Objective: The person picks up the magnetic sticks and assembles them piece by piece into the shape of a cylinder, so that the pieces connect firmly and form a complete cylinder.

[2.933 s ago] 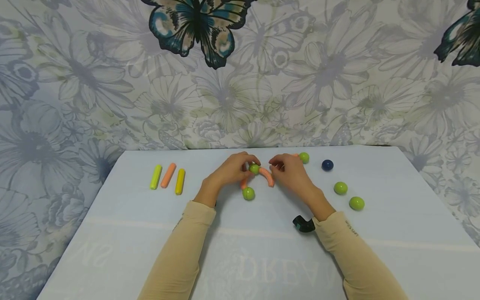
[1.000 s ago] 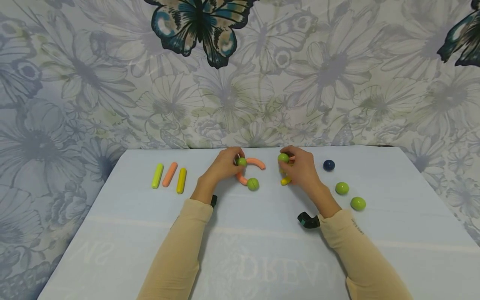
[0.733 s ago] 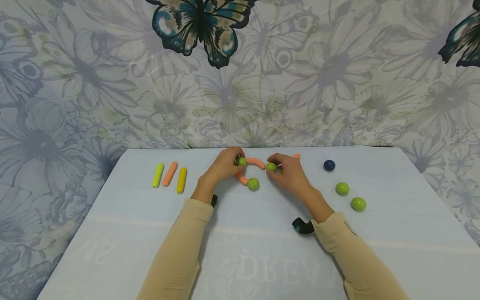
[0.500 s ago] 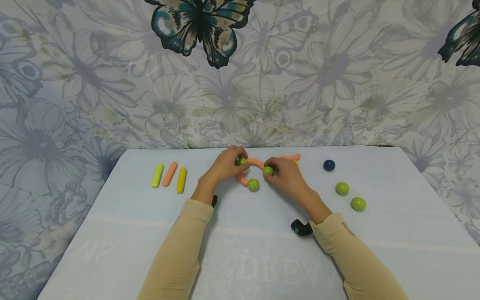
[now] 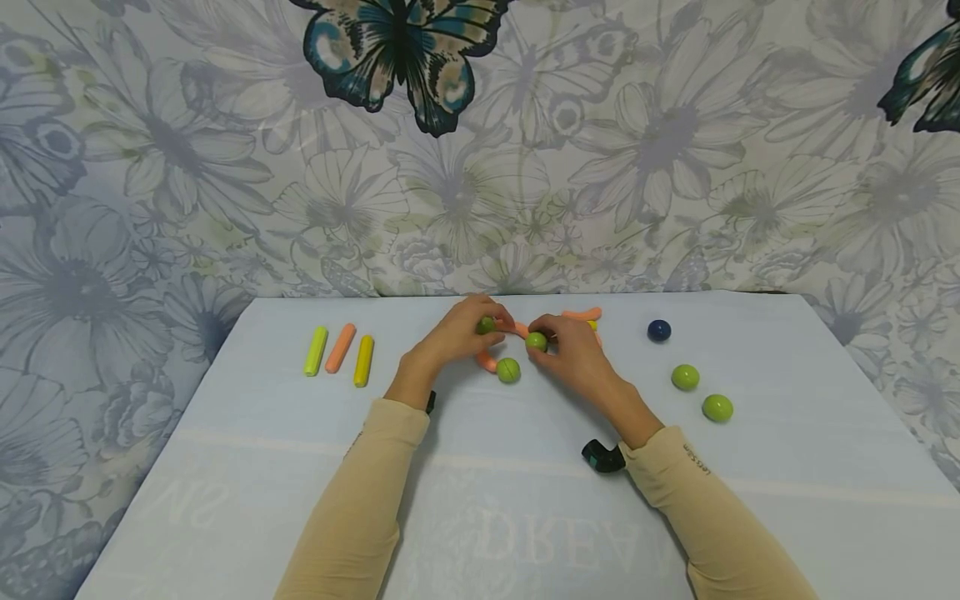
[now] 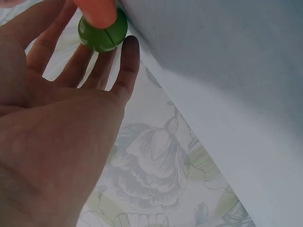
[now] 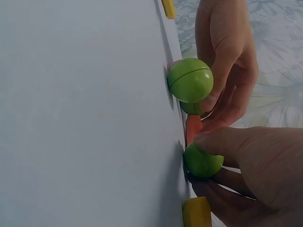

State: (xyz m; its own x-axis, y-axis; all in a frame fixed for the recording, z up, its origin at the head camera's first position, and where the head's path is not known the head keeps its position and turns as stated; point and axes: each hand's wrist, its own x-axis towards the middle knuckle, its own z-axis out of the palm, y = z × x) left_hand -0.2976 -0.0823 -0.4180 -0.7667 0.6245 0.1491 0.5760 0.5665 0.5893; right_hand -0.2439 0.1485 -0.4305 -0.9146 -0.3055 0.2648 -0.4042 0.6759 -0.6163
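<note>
In the head view, my left hand (image 5: 457,333) holds a green ball (image 5: 486,326) near the table's back edge, its fingertips reaching over a curved orange stick (image 5: 519,329). My right hand (image 5: 581,354) pinches another green ball (image 5: 536,342) at that stick's right end. The right wrist view shows the orange stick (image 7: 193,126) between the two balls, the right thumb on the nearer ball (image 7: 202,161). A second curved orange stick (image 5: 486,361) runs from the left ball to a seamed green ball (image 5: 508,370) on the table. Left fingers surround the ball (image 6: 102,35) in the left wrist view.
Straight light-green (image 5: 316,351), orange (image 5: 341,348) and yellow (image 5: 363,361) sticks lie at the left. Behind the right hand are orange (image 5: 582,315) and yellow pieces, partly hidden. A dark blue ball (image 5: 659,331) and two green balls (image 5: 686,377) sit at the right.
My right hand, holding nothing at first, gripped a green ball at the back right and brought it left to the orange stick's end. My left fingertips have shifted right over that stick.
</note>
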